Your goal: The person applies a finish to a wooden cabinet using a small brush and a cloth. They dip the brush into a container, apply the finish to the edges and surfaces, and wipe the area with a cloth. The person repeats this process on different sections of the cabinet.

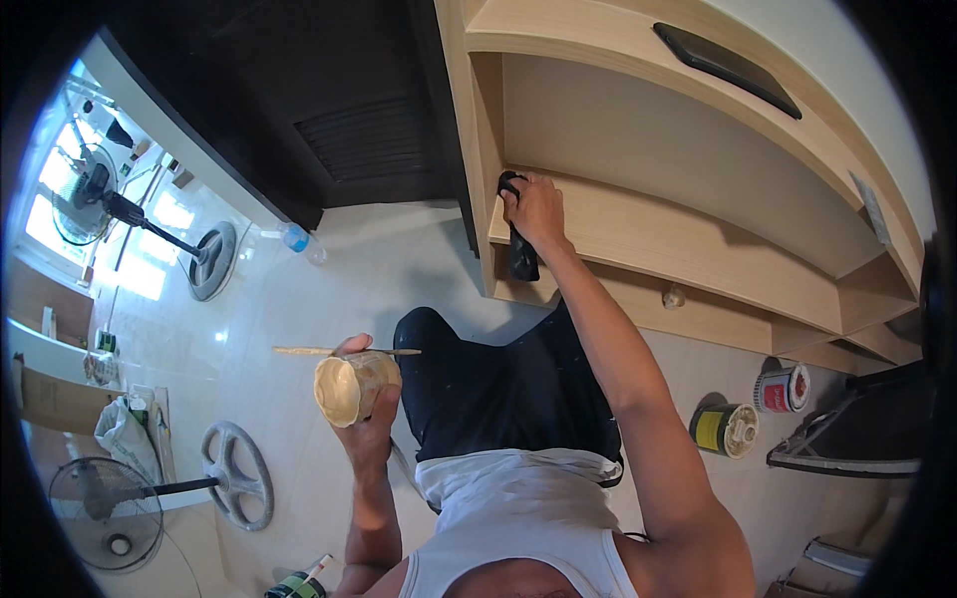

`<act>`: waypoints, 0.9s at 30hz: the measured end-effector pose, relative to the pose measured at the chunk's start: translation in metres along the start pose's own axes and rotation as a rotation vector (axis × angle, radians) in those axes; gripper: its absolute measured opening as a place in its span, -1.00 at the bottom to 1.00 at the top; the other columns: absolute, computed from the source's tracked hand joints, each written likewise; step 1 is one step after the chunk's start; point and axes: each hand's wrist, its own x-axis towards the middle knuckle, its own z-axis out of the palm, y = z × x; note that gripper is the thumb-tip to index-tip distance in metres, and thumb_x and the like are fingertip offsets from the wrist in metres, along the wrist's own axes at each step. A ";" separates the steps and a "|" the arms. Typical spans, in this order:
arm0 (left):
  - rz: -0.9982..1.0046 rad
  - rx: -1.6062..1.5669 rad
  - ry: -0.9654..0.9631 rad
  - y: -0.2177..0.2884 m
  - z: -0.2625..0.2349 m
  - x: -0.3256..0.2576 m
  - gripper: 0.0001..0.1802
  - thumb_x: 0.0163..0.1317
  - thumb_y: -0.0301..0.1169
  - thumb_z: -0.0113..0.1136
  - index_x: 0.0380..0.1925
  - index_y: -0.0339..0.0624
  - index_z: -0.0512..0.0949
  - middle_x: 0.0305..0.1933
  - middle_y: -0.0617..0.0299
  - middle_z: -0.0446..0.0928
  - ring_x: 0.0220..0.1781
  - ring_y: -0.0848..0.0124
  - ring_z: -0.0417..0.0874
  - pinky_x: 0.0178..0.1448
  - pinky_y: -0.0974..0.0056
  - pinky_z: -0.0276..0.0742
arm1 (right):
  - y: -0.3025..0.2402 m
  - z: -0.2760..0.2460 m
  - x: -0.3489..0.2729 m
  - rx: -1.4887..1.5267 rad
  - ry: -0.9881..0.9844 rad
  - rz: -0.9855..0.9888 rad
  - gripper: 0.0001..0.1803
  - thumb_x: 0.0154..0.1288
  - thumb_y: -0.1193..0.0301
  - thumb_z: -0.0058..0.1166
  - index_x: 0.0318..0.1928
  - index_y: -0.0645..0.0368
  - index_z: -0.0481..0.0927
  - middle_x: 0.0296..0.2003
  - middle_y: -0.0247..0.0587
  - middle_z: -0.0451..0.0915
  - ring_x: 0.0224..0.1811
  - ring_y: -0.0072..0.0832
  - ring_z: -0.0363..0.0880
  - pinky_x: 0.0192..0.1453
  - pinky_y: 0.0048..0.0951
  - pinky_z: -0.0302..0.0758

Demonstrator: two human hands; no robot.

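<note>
Left hand [364, 419] at seven o'clock grips a small round tin of cream putty [354, 387], thin wooden stick [344, 351] across it. Right hand [536, 211] at twelve o'clock clamps a black rag [521, 254] on the pale wooden shelf edge [638, 234]. Wiping step, seemingly; filling calls for the stick.

The left hand [364, 399] is held curled, fingers closed, at lower centre-left, forearm bent upward. The right arm is stretched up to frame centre, right hand [535, 209] clenched, knuckles outward.
</note>
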 end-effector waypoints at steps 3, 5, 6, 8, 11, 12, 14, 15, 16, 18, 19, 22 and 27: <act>-0.011 0.020 0.028 0.000 -0.004 -0.004 -0.30 0.13 -0.34 0.60 0.24 -0.25 0.49 0.29 0.13 0.53 0.21 0.37 0.59 0.34 0.22 0.50 | -0.006 0.001 -0.009 -0.006 -0.035 -0.015 -0.75 0.33 0.31 0.26 -0.06 0.11 0.81 -0.13 -0.09 0.68 -0.01 -0.10 0.59 0.03 -0.03 0.48; -0.022 0.036 0.042 -0.002 -0.010 -0.006 -0.30 0.13 -0.34 0.60 0.24 -0.25 0.49 0.29 0.13 0.53 0.22 0.37 0.59 0.34 0.22 0.50 | -0.025 -0.005 -0.030 0.038 -0.076 -0.029 -0.76 0.34 0.33 0.26 -0.07 0.16 0.80 -0.16 -0.08 0.66 -0.03 -0.09 0.58 0.02 -0.03 0.49; -0.036 0.030 0.037 -0.005 -0.011 -0.007 -0.30 0.13 -0.34 0.60 0.24 -0.25 0.49 0.30 0.12 0.53 0.22 0.37 0.58 0.34 0.22 0.50 | -0.028 -0.010 -0.037 0.052 -0.095 -0.032 -0.77 0.35 0.34 0.26 -0.08 0.18 0.80 -0.17 -0.07 0.65 -0.04 -0.09 0.58 0.02 -0.03 0.49; -0.066 0.008 0.027 -0.005 -0.009 -0.009 -0.31 0.13 -0.36 0.59 0.24 -0.25 0.49 0.30 0.12 0.52 0.24 0.36 0.58 0.34 0.23 0.51 | -0.025 -0.013 -0.031 -0.023 -0.050 -0.079 -0.78 0.34 0.35 0.27 -0.10 0.17 0.79 -0.15 -0.10 0.65 -0.03 -0.12 0.58 0.00 -0.05 0.49; -0.075 -0.010 0.013 -0.001 -0.002 -0.010 -0.32 0.14 -0.39 0.58 0.24 -0.25 0.49 0.31 0.12 0.52 0.24 0.36 0.58 0.33 0.23 0.52 | -0.015 -0.012 -0.016 -0.084 -0.015 -0.106 -0.80 0.32 0.35 0.28 -0.12 0.15 0.79 -0.14 -0.12 0.65 -0.03 -0.13 0.57 -0.01 -0.06 0.47; -0.052 0.004 0.010 0.000 -0.001 -0.009 -0.32 0.14 -0.39 0.58 0.24 -0.25 0.49 0.31 0.12 0.52 0.23 0.37 0.58 0.33 0.24 0.52 | -0.013 -0.011 -0.013 -0.097 -0.007 -0.110 -0.80 0.31 0.35 0.29 -0.12 0.15 0.79 -0.14 -0.12 0.66 -0.04 -0.13 0.57 -0.01 -0.06 0.47; -0.025 0.016 0.012 -0.001 -0.006 -0.009 -0.33 0.15 -0.41 0.57 0.25 -0.25 0.49 0.31 0.13 0.52 0.22 0.37 0.59 0.32 0.24 0.52 | -0.017 -0.011 -0.031 -0.059 -0.041 -0.122 -0.81 0.30 0.36 0.29 -0.13 0.16 0.78 -0.14 -0.11 0.65 -0.04 -0.13 0.57 -0.01 -0.06 0.46; -0.016 0.007 0.018 -0.005 -0.010 -0.011 -0.33 0.15 -0.42 0.56 0.25 -0.26 0.49 0.31 0.13 0.52 0.21 0.37 0.60 0.32 0.24 0.52 | -0.022 -0.012 -0.035 -0.039 -0.054 -0.135 -0.81 0.30 0.36 0.29 -0.14 0.16 0.78 -0.14 -0.11 0.65 -0.05 -0.12 0.56 -0.02 -0.06 0.45; -0.007 -0.002 0.023 -0.007 -0.013 -0.011 -0.33 0.15 -0.43 0.56 0.25 -0.26 0.48 0.31 0.13 0.52 0.19 0.37 0.60 0.32 0.25 0.52 | -0.026 -0.013 -0.034 -0.027 -0.045 -0.147 -0.81 0.30 0.37 0.29 -0.14 0.16 0.78 -0.14 -0.11 0.65 -0.05 -0.12 0.56 -0.02 -0.06 0.45; -0.080 -0.002 0.032 -0.007 -0.011 -0.013 -0.33 0.16 -0.43 0.55 0.25 -0.26 0.48 0.31 0.13 0.52 0.19 0.37 0.61 0.31 0.24 0.53 | -0.028 -0.014 -0.041 -0.015 -0.043 -0.153 -0.81 0.31 0.37 0.28 -0.13 0.17 0.78 -0.14 -0.09 0.65 -0.05 -0.10 0.56 -0.02 -0.06 0.45; -0.116 -0.001 0.036 -0.006 -0.009 -0.014 -0.33 0.16 -0.43 0.55 0.26 -0.26 0.48 0.31 0.13 0.52 0.19 0.37 0.61 0.30 0.24 0.53 | -0.026 -0.014 -0.036 -0.026 -0.032 -0.141 -0.81 0.31 0.37 0.28 -0.13 0.17 0.78 -0.15 -0.09 0.65 -0.05 -0.10 0.56 -0.03 -0.07 0.45; -0.019 -0.030 -0.017 -0.003 0.001 -0.012 -0.35 0.16 -0.44 0.54 0.25 -0.26 0.48 0.30 0.13 0.52 0.19 0.37 0.61 0.30 0.24 0.54 | -0.011 -0.014 -0.016 -0.045 0.013 -0.101 -0.79 0.32 0.36 0.29 -0.11 0.18 0.78 -0.17 -0.09 0.66 -0.05 -0.11 0.56 -0.03 -0.08 0.46; -0.081 0.013 0.038 -0.003 -0.009 -0.015 -0.33 0.15 -0.41 0.56 0.25 -0.26 0.48 0.30 0.12 0.52 0.18 0.38 0.61 0.29 0.24 0.54 | -0.029 -0.011 -0.049 -0.003 -0.035 -0.122 -0.79 0.31 0.35 0.28 -0.12 0.16 0.79 -0.18 -0.12 0.66 -0.05 -0.13 0.56 -0.02 -0.08 0.45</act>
